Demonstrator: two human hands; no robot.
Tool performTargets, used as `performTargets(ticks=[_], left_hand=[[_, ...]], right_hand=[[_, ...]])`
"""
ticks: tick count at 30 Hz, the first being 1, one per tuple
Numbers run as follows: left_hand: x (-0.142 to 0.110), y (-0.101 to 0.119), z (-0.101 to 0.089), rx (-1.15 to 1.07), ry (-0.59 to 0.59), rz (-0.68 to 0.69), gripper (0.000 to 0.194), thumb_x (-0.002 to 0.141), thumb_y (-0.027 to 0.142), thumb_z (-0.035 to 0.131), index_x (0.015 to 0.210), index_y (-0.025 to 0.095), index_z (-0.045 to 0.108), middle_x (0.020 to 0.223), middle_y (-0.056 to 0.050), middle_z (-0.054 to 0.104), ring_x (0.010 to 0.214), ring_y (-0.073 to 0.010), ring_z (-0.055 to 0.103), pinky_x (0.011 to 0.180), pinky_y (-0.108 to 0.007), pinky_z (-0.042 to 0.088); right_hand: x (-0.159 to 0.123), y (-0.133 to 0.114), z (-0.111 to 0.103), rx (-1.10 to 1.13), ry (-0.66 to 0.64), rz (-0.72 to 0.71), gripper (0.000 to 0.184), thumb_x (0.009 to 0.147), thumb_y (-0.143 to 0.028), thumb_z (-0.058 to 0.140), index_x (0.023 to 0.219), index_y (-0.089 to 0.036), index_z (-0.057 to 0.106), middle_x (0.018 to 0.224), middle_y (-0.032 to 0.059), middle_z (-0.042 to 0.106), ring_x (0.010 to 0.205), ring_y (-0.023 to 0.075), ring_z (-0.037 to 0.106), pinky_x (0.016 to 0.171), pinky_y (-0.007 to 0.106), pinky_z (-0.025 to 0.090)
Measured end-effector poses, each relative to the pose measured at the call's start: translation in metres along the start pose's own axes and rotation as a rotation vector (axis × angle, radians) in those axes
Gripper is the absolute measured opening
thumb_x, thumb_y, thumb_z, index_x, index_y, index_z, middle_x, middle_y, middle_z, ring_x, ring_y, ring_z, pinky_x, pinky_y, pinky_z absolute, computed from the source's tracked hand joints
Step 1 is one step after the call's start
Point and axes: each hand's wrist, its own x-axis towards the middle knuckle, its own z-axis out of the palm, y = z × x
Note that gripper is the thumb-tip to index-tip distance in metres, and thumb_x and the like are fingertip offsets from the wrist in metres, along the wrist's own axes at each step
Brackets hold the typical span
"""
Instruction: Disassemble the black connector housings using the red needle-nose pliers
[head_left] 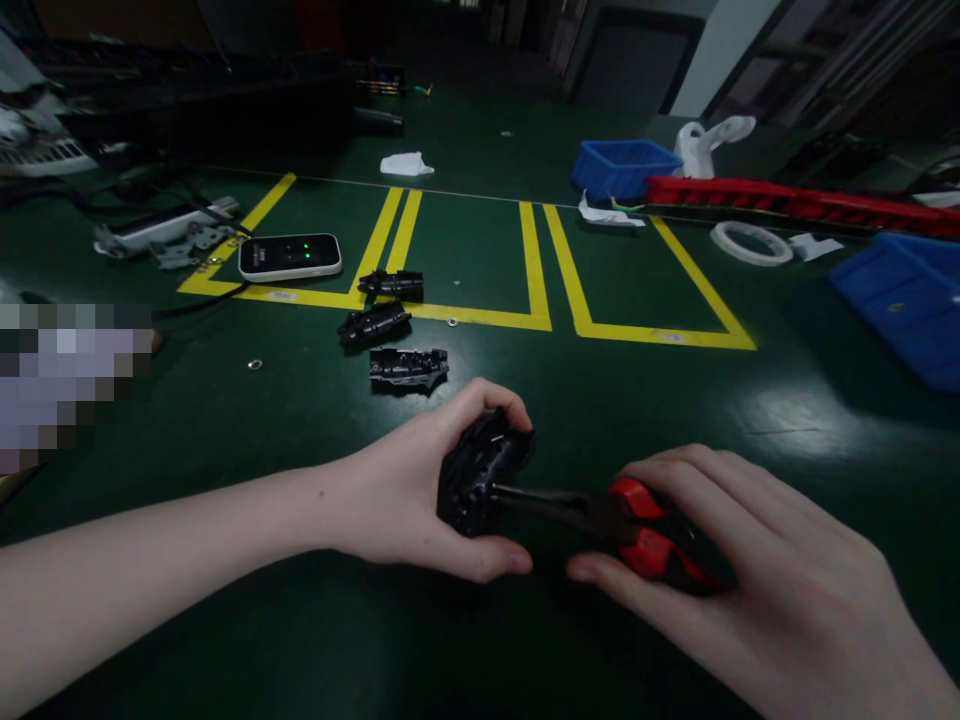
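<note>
My left hand [420,490] is wrapped round a black moulded plastic part [480,475], thumb below and index finger over its top. In my right hand [757,560] is a pair of long-nose pliers [630,525] with red and black handles. The pliers' jaws point left, and their tips reach the right side of the black part; whether they grip something small there I cannot tell. Beyond my left hand lie three similar black parts: one nearest [409,369], one behind it [373,323] and one farthest [391,285].
Yellow tape outlines [480,317] mark the green tabletop [637,400]. A white-edged black device [289,257] with green lights stands left. On the right are blue bins [622,168], a tape roll [751,243] and a long red strip [795,203]. Small metal rings [255,365] lie about.
</note>
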Motion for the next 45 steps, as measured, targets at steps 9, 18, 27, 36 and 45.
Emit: performTargets(ticks=[9, 18, 27, 36, 45], left_hand=[[0.0011, -0.0007, -0.0012, 0.053, -0.027, 0.018, 0.065, 0.071, 0.029, 0.087, 0.119, 0.021, 0.044, 0.106, -0.003, 0.055, 0.089, -0.018, 0.058, 0.072, -0.03, 0.048], [0.0017, -0.001, -0.0009, 0.052, -0.02, 0.019, 0.066, 0.07, 0.034, 0.088, 0.119, 0.021, 0.045, 0.108, -0.004, 0.055, 0.092, -0.0197, 0.057, 0.075, -0.031, 0.048], [0.0014, 0.0017, -0.0006, 0.059, -0.035, -0.012, 0.065, 0.071, 0.034, 0.086, 0.12, 0.021, 0.046, 0.112, -0.005, 0.055, 0.097, -0.022, 0.058, 0.079, -0.033, 0.048], [0.0011, 0.0019, 0.0002, 0.046, -0.045, -0.024, 0.065, 0.069, 0.035, 0.087, 0.118, 0.02, 0.047, 0.108, -0.005, 0.056, 0.092, -0.0208, 0.058, 0.076, -0.032, 0.048], [0.0022, 0.0026, -0.0006, 0.033, -0.073, -0.01, 0.063, 0.071, 0.03, 0.085, 0.118, 0.019, 0.045, 0.109, -0.005, 0.056, 0.091, -0.0202, 0.059, 0.076, -0.032, 0.049]], right_hand=[[-0.0005, 0.0003, 0.0024, -0.003, -0.002, -0.031, 0.04, 0.091, -0.063, 0.055, 0.096, -0.023, 0.056, 0.083, 0.0059, 0.066, 0.066, 0.0214, 0.064, 0.054, 0.035, 0.05], [0.0013, -0.0024, 0.0049, 0.044, -0.022, 0.007, 0.036, 0.092, -0.06, 0.054, 0.094, -0.024, 0.057, 0.081, 0.0058, 0.065, 0.064, 0.0227, 0.063, 0.052, 0.037, 0.049], [-0.0002, -0.0019, 0.0, 0.004, -0.074, -0.008, 0.029, 0.093, -0.052, 0.057, 0.091, -0.023, 0.058, 0.081, 0.0064, 0.065, 0.066, 0.0227, 0.063, 0.057, 0.038, 0.048], [-0.0027, 0.0009, -0.001, -0.036, -0.047, -0.072, 0.022, 0.093, -0.045, 0.056, 0.093, -0.023, 0.054, 0.08, 0.0051, 0.063, 0.065, 0.0209, 0.059, 0.055, 0.036, 0.046], [0.0031, 0.0027, 0.0, -0.026, -0.051, -0.097, 0.02, 0.093, -0.043, 0.052, 0.09, -0.024, 0.053, 0.075, 0.0042, 0.059, 0.061, 0.0205, 0.057, 0.049, 0.034, 0.046]])
